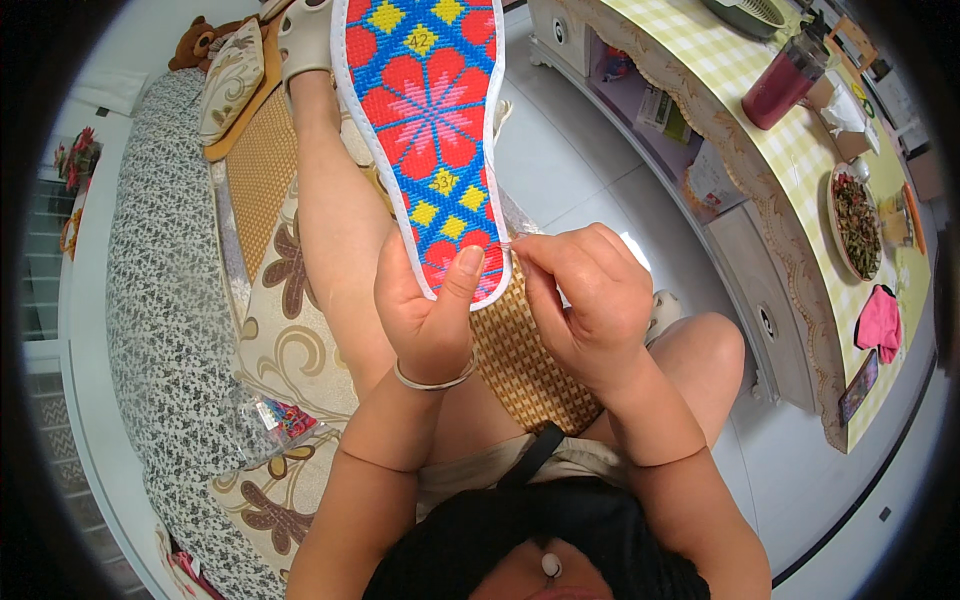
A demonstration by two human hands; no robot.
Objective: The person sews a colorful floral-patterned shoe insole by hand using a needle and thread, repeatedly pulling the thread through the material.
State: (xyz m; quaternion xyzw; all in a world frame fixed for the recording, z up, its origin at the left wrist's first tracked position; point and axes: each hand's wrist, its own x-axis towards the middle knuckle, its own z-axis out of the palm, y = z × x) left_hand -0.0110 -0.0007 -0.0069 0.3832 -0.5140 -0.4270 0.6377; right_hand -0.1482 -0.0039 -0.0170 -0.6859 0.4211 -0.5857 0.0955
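Note:
An embroidered shoe insole (pixel 425 115) with red and pink flowers, yellow diamonds, a blue ground and a white edge reaches up past the top of the view. My left hand (pixel 430 305) grips its narrow lower end, thumb lying on the stitched face and the other fingers hidden beneath. A bracelet circles that wrist. My right hand (pixel 590 290) is closed in a pinch at the insole's lower right edge. Whatever lies between its fingertips is too small to make out. Below both hands, a brown woven mat (pixel 530 370) shows between my legs.
To the left is a couch (pixel 165 290) with a patterned cover, a clear bag of colourful thread (pixel 288 418), a cushion (pixel 232 82) and a teddy bear (pixel 205 45). At right, a checked-cloth table (pixel 800 190) bears a dark red bottle (pixel 785 82), a plate of food (pixel 855 225), a pink cloth (pixel 878 322) and a phone (pixel 858 388).

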